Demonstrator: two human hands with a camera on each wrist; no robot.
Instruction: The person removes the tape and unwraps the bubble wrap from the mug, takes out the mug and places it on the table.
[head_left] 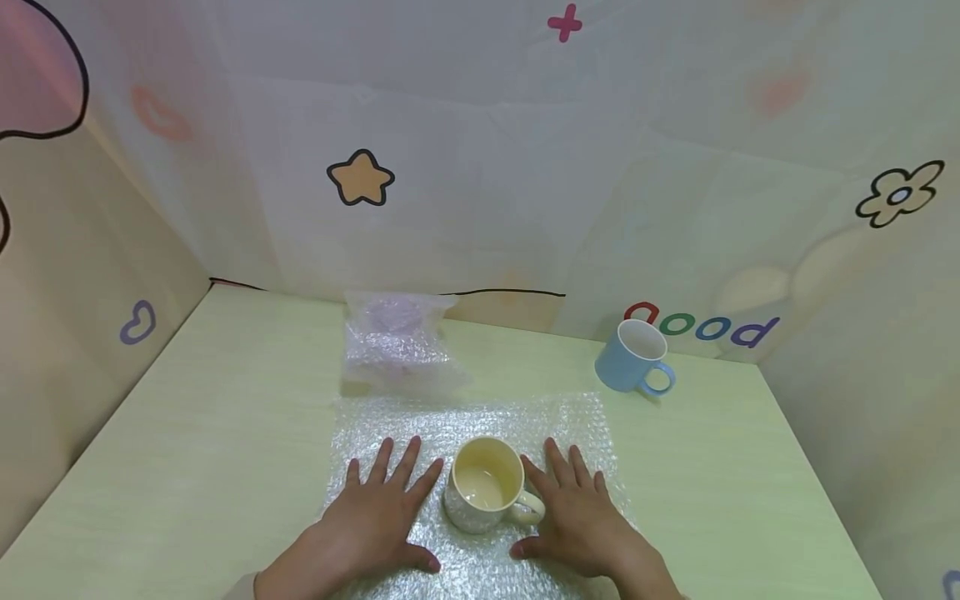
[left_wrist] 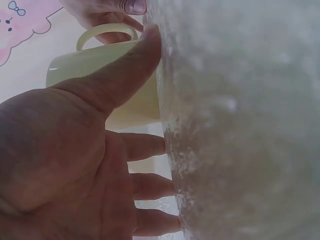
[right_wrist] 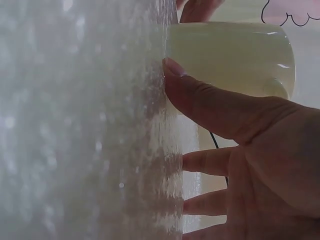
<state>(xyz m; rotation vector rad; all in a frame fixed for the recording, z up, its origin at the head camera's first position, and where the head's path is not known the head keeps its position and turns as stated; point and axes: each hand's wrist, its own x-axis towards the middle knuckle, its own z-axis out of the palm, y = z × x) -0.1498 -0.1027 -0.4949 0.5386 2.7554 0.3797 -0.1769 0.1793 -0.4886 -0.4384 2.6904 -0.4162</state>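
A pale yellow mug stands upright on a sheet of bubble wrap, its handle pointing right. Left of the mug, my left hand has its fingers spread, their tips touching the bubble wrap. On the handle side my right hand is spread the same way, fingertips on the sheet. In the left wrist view the thumb crosses in front of the mug. The right wrist view shows the right thumb beside the mug. Neither hand grips anything.
A bubble-wrapped bundle, pinkish inside, lies at the back of the table. A light blue mug stands at the back right, handle toward the right. Printed cloth encloses the table at the back and sides.
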